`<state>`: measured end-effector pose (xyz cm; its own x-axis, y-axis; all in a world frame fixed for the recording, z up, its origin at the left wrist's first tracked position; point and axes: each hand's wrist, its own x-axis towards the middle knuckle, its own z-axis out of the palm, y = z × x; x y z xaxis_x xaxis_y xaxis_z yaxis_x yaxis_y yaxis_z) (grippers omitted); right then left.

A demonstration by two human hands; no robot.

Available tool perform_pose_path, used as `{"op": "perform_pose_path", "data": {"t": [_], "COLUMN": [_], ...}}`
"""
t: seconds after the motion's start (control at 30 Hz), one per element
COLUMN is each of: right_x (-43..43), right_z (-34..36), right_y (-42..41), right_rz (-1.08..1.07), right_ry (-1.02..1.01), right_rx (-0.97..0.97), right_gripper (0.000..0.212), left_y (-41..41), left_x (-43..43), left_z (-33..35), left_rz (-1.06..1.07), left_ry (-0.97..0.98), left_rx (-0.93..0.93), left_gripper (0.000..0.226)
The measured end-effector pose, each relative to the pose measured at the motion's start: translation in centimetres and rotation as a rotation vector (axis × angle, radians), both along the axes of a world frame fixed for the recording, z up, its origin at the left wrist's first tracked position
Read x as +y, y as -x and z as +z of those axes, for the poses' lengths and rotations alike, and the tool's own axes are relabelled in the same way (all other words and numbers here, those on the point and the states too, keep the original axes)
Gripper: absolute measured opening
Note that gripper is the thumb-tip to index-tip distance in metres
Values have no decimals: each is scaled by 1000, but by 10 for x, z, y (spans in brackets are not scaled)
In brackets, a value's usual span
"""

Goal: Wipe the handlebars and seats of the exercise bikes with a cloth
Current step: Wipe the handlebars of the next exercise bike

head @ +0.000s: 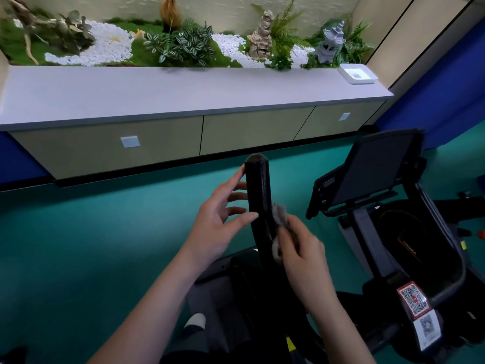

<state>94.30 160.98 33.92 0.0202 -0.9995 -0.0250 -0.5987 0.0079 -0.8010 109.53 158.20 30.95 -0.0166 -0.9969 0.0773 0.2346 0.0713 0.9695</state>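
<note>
A black handlebar (258,187) of an exercise bike rises upright in the middle of the view, ending in a rounded cap. My left hand (220,219) is on its left side with fingers spread and straight, the fingertips touching the bar. My right hand (299,248) is on the bar's right side and grips a crumpled grey cloth (279,219), pressing it against the bar. The bike's black console screen (372,169) tilts up at the right, above the frame with QR stickers (414,300). No seat is in view.
A long grey-topped cabinet (183,93) runs along the far wall, with a planter of plants, white pebbles and stone ornaments (183,43) behind it. A white tray (358,74) sits at its right end. Teal floor (91,245) lies to the left of the bike.
</note>
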Motion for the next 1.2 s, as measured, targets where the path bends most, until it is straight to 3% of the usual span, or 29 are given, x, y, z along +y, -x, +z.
{"op": "perform_pose_path", "data": {"t": [0.17, 0.27, 0.33, 0.6, 0.73, 0.9, 1.07, 1.2], "right_x": [6, -16, -27, -6, -42, -68, -62, -57], "right_z": [16, 28, 29, 19, 53, 74, 64, 69], "right_y": [-3, -20, -27, 4, -10, -21, -19, -21], "right_rz": [-98, -45, 28, 263, 346, 640, 979, 1047], "right_ry": [332, 582, 640, 548, 664, 799, 660, 498], "right_rx": [32, 81, 112, 148, 121, 331, 519, 535], "right_gripper": [23, 24, 25, 26, 19, 18, 24, 24], "left_y": [1, 2, 3, 14, 25, 34, 42, 49], "left_x": [2, 2, 2, 12, 20, 27, 32, 34], "left_z": [1, 2, 2, -12, -14, -16, -18, -23], "left_rz": [-33, -41, -36, 38, 102, 163, 210, 241], "left_ry": [-30, -51, -44, -156, -212, -237, -227, -206], "left_rx": [34, 77, 86, 237, 329, 429, 515, 568], "left_gripper": [75, 77, 76, 45, 33, 29, 27, 26]}}
